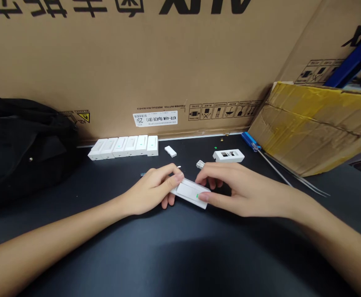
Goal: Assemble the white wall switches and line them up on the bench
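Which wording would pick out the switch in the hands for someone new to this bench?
Start at the large brown carton behind the black bench top. Just in front lies a row of six white switch modules; nearer, the left hand and right hand pinch one more white switch module. It alone is held, its green mark facing up.

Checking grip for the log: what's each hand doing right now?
Left hand: closed, holding one end of the white switch.
Right hand: closed, holding the other end of it.
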Tool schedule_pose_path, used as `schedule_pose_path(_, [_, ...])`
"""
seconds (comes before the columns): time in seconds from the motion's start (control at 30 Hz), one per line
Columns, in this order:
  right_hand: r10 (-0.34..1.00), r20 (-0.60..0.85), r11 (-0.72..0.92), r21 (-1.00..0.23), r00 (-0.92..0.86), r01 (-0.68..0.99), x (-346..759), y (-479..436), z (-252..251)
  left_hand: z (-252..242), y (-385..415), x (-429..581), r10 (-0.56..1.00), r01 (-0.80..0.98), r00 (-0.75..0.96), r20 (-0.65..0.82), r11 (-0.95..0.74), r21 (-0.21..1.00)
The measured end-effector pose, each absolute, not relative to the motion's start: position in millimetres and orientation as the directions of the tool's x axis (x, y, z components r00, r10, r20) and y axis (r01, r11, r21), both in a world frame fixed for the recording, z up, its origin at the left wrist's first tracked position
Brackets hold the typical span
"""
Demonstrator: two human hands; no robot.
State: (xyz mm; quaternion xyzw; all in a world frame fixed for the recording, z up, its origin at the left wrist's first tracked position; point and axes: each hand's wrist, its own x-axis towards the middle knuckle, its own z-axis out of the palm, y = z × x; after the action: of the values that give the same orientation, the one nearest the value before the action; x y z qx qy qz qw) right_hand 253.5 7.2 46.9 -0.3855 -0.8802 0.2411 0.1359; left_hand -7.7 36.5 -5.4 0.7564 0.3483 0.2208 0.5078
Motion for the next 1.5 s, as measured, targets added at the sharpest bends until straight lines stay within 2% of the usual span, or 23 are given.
schedule_pose_path(0.27, [0.757,-0.076,0.495,-0.582,-0.649,0.645,249.5,8.7,38.9,0.3,34.2,-5.6,0.732,0.349,0.68,-0.045,-0.269,0.898])
schedule_pose_path(0.9, [0.747,-0.128,0.466,-0.599,-0.653,0.651,246.1,8.7,42.6,2.0,35.6,-6.1,0.696,0.434,0.715,-0.055,-0.381,0.816])
schedule_pose_path(1.0, [0.738,-0.16,0.451,-0.605,-0.656,0.655,246.8,7.8,44.4,0.2,32.8,-4.0,0.712,0.495,0.702,0.003,-0.491,0.716])
schedule_pose_path(1.17, [0.719,-0.174,0.474,-0.585,-0.672,0.658,249.5,6.3,47.1,-3.0,23.9,-4.1,0.72,0.624,0.693,0.048,-0.631,0.461])
schedule_pose_path(1.27, [0.719,-0.165,0.497,-0.557,-0.675,0.665,250.9,6.4,46.1,-5.1,19.4,-5.8,0.673,0.626,0.736,0.065,-0.715,0.313])
schedule_pose_path(1.33, [0.721,-0.163,0.507,-0.539,-0.674,0.673,251.8,7.4,44.2,-7.0,19.2,-7.1,0.641,0.596,0.753,0.149,-0.761,0.258])
schedule_pose_path(1.4, [0.723,-0.16,0.521,-0.512,-0.672,0.683,252.7,9.0,42.1,-8.9,22.9,-7.8,0.615,0.583,0.724,0.313,-0.788,0.199])
schedule_pose_path(1.5, [0.738,-0.148,0.537,-0.463,-0.659,0.705,253.1,10.9,39.0,-11.4,36.1,-6.9,0.599,0.637,0.654,0.463,-0.766,0.09])
